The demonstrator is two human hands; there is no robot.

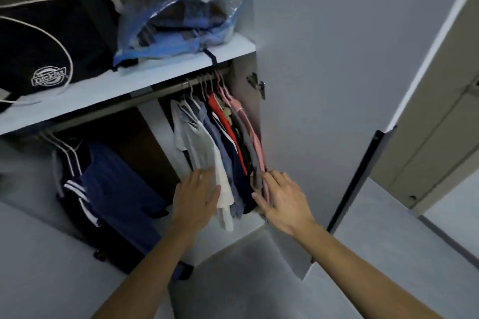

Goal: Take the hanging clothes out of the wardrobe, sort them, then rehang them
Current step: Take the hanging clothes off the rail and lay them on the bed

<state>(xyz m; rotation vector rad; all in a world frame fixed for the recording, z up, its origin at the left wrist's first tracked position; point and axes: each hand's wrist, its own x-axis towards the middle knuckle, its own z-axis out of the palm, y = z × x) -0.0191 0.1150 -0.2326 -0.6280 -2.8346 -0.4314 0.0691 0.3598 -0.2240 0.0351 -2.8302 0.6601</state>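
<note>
Head cam: both arms stretched into the wardrobe. Left hand [195,195] is flat, fingers straight, pressing on the white shirt [204,153] at the left of the hanging clothes [228,142]. Right hand [282,198] has fingers spread, touching the pink hanger [250,132] side. Clothes bunched at the rail's [145,93] right end, under the shelf [124,90].

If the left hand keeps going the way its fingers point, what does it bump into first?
Probably the white shirt. The left hand points up into the bunch of hanging clothes, with its fingertips already at that shirt's hem. Depth is hard to judge from this one view.
</note>
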